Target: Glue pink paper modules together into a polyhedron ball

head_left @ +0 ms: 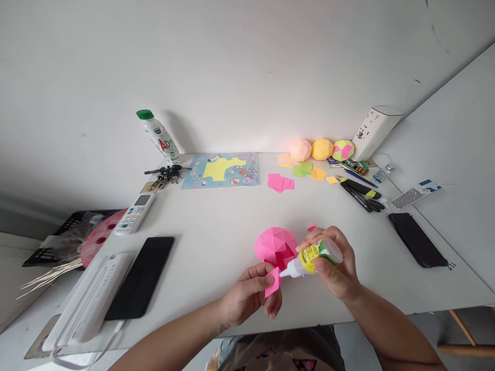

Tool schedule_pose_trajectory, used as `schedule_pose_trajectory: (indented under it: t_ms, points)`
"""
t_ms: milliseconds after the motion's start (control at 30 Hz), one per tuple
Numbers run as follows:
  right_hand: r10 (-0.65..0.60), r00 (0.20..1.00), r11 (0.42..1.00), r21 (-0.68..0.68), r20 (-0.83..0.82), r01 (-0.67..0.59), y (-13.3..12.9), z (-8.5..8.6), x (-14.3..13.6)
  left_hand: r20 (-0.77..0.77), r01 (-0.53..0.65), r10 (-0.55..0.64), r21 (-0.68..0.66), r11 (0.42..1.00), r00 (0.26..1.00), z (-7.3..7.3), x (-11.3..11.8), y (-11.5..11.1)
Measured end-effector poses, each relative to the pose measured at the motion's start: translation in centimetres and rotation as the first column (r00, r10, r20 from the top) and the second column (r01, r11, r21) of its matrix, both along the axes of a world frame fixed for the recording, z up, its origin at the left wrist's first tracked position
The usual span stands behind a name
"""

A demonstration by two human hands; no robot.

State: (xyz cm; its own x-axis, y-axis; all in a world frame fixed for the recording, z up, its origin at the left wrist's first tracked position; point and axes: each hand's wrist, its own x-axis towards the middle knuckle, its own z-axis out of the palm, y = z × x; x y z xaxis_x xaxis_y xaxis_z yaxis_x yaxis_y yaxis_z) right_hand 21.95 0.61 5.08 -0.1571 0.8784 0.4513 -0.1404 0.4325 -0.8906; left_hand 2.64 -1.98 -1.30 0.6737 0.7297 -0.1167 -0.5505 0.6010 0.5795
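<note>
Near the table's front edge, my left hand [247,293] pinches a small pink paper piece [273,283] between thumb and fingers. My right hand [340,265] is wrapped round a white glue bottle [309,257] with a yellow and green label. The bottle is tilted, its nozzle pointing left and meeting the edge of the pink piece. Just behind both hands sits a pink faceted paper ball [274,243], with an opening on its lower side. A small pink scrap [311,228] lies by my right fingertips.
Pink paper squares [280,182], other coloured squares and finished paper balls [322,149] stand at the back. Pens, cutter [361,188] and a black pouch [417,240] lie right; phone [139,277], remote [135,213], keys and bottle [160,138] left.
</note>
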Motion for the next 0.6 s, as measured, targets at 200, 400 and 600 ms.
schedule_pose_trajectory:
  t_ms: [200, 400, 600]
  points:
    - [-0.018, 1.0, 1.0, 0.002, 0.011, 0.018, 0.06, 0.15, 0.03, -0.006, -0.001, 0.001, 0.01, 1.0, 1.0, 0.06, -0.04, 0.08]
    - [-0.038, 0.999, 0.999, 0.021, 0.024, 0.037, 0.07, 0.42, -0.08, -0.009, -0.002, 0.002, 0.018, 1.0, 1.0, 0.23, 0.02, 0.03]
    - [-0.035, 0.999, 0.999, 0.021, 0.024, 0.034, -0.16, 0.26, 0.0, -0.013, -0.008, 0.008, 0.013, 1.0, 1.0, 0.19, -0.02, -0.02]
